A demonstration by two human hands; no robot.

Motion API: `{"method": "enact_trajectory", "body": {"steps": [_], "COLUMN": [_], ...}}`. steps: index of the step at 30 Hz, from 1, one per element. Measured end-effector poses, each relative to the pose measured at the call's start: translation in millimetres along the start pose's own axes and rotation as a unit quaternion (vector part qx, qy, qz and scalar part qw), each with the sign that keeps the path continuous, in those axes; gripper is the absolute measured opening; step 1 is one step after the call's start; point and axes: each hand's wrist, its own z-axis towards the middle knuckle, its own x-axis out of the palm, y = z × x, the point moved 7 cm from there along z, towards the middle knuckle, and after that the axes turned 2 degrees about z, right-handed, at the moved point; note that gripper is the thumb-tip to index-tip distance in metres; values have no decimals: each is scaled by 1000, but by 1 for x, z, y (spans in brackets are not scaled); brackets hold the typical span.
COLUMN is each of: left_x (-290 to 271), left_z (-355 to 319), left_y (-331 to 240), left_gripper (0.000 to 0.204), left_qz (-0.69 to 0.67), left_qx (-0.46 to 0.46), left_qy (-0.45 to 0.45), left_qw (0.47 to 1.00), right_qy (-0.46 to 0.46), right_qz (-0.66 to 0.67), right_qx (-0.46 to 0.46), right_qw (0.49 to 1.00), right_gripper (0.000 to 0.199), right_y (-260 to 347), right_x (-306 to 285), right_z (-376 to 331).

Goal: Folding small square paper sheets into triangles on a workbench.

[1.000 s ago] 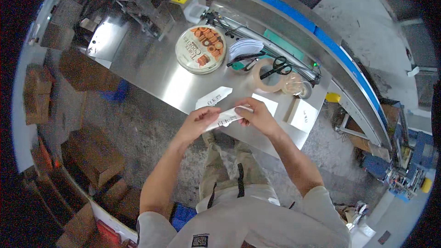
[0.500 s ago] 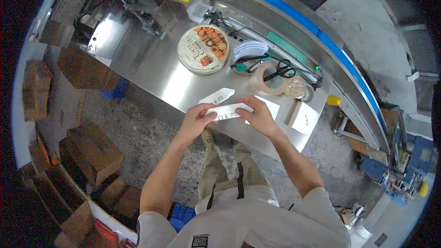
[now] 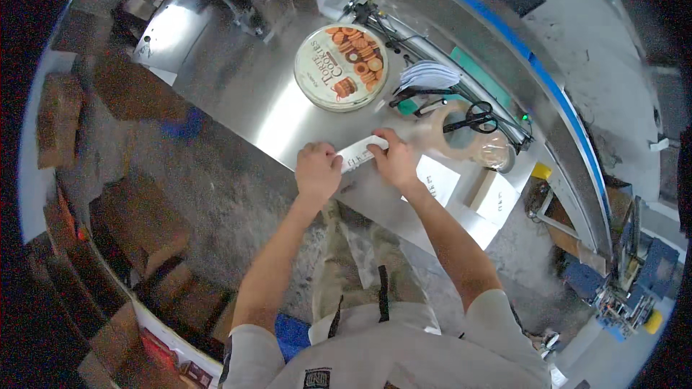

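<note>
A narrow white paper strip (image 3: 360,154) with dark print is stretched between my two hands, just above the front edge of the metal table (image 3: 252,101). My left hand (image 3: 318,171) grips its left end with bent fingers. At the other end, my right hand (image 3: 395,161) pinches it, thumb on top. Close to the right wrist lies a white sheet (image 3: 438,179) with dark marks. Farther right, a white box (image 3: 496,197) sits near the table's corner. A round cookie tin (image 3: 340,68) stands beyond my hands.
Black-handled scissors (image 3: 481,117) rest across a large tape roll (image 3: 437,130), with clear tape (image 3: 496,151) beside it. Behind them are a folded white-blue cloth (image 3: 429,75) and a long metal bar (image 3: 422,47). Brown cartons (image 3: 140,223) stand on the floor at left.
A second white strip lying just beyond my hands no longer shows separately. The held strip has tilted, its right end raised, and my hands have shifted slightly. The whole view has moved a little too.
</note>
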Motion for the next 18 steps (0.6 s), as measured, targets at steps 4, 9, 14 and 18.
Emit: {"method": "enact_trajectory", "body": {"steps": [4,9,14,18], "left_x": [1,28,39,36], "left_z": [3,-1,-1,-8], "left_y": [-18,10,12,14], "left_gripper": [25,24,25,25], "left_qz": [-13,-69,-76,-69], "left_qx": [-47,-84,-87,-84], "left_qy": [43,60,66,41], "left_qw": [998,992,991,993], "right_qy": [-18,-26,-53,77], "right_qz": [5,0,-176,-294], "right_qx": [-46,-98,-277,-239], "right_qw": [999,995,943,922], "right_gripper": [35,34,44,79], "right_y": [7,13,34,38], "right_x": [-2,0,10,50], "right_z": [0,2,-31,-46]}}
